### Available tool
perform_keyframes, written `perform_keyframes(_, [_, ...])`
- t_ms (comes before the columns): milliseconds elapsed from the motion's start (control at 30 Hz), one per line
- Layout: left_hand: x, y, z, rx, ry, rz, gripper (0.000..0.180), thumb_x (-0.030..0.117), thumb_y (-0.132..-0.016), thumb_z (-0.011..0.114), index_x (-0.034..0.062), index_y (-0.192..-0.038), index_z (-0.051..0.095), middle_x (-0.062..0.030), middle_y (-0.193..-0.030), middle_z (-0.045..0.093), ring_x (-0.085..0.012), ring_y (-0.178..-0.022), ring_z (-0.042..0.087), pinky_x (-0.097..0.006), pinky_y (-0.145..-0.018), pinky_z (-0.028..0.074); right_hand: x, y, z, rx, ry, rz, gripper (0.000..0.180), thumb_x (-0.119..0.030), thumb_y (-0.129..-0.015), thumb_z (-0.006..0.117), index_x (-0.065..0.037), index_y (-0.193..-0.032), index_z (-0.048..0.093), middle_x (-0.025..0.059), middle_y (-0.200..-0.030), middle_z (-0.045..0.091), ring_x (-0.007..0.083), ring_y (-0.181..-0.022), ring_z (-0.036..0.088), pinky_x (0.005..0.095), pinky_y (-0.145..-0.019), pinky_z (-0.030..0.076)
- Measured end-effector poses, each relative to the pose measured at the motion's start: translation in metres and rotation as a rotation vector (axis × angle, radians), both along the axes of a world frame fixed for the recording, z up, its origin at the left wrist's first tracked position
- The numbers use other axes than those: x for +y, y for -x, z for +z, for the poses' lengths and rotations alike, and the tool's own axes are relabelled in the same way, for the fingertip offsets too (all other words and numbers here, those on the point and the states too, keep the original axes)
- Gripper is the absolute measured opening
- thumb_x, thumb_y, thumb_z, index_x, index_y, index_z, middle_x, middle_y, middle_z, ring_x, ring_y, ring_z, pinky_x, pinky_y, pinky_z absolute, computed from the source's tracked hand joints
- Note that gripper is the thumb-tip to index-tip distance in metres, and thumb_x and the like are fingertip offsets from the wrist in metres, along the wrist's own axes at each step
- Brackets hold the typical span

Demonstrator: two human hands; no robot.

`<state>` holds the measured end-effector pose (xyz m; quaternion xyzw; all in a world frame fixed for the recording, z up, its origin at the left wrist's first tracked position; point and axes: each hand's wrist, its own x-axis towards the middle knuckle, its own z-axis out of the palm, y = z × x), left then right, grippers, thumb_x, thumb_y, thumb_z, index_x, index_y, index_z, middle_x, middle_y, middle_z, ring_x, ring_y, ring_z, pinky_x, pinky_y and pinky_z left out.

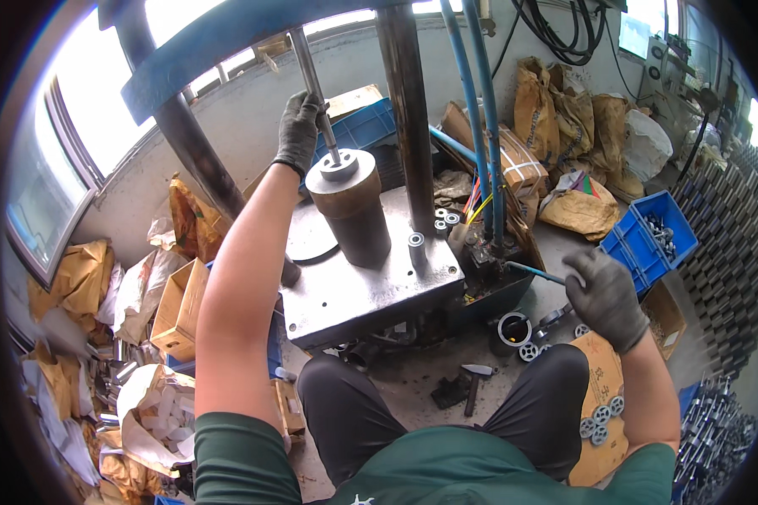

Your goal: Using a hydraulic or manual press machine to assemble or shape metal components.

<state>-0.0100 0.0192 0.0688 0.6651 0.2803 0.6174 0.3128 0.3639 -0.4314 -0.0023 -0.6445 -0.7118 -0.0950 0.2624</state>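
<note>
My left hand (300, 133), in a dark grey work glove, is closed round an upright steel rod (310, 67). The rod's lower end meets a small ring-shaped metal part (339, 165) on top of a thick steel cylinder (350, 210). That cylinder stands on the flat metal bed (328, 296) of a press. Off to the right, my gloved right hand (605, 296) is closed at the end of a thin blue lever (534, 272), which runs out from the valve block (483, 257). Its fingertips are partly hidden.
Small ring parts (417, 249) stand on the bed's right side. Press columns (406, 126) and blue pipes (480, 109) rise behind. Right of me are a blue crate (655, 236) and stacked metal parts (724, 252). A hammer (472, 394) lies on the floor between my legs.
</note>
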Motion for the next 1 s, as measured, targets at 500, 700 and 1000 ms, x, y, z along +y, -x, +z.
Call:
perform_keyframes(500, [-0.019,-0.009,-0.071,-0.091,0.183,-0.055,0.030,0.035,-0.112,0.056,0.0061,-0.116,0.062,-0.0082,-0.094,0.069,-0.0156,-0.087,0.068,-0.033,-0.071,0.062,0.020,-0.017,0.015,-0.146,0.287,0.015,0.042,-0.015,-0.091,0.063,-0.003,-0.131,0.063,0.0239,-0.119,0.070,0.0414,-0.100,0.070,0.0483,-0.089,0.058])
perform_keyframes(700, [-0.024,-0.011,-0.066,-0.001,0.149,0.021,0.026,0.032,-0.112,0.056,0.0064,-0.113,0.062,-0.0069,-0.091,0.069,-0.0141,-0.081,0.066,-0.032,-0.071,0.061,-0.076,0.008,-0.063,-0.069,0.691,0.143,0.025,-0.027,-0.085,0.064,-0.007,-0.097,0.075,0.0187,-0.086,0.072,0.0407,-0.087,0.071,0.0520,-0.081,0.056])
perform_keyframes(1000, [-0.031,-0.013,-0.064,-0.038,0.171,-0.012,0.026,0.031,-0.113,0.056,0.0060,-0.111,0.063,-0.0048,-0.087,0.069,-0.0121,-0.077,0.064,-0.029,-0.071,0.056,-0.065,0.009,-0.038,0.080,0.629,0.000,0.035,-0.022,-0.088,0.063,-0.008,-0.118,0.074,0.0199,-0.096,0.074,0.0404,-0.093,0.072,0.0501,-0.085,0.057])
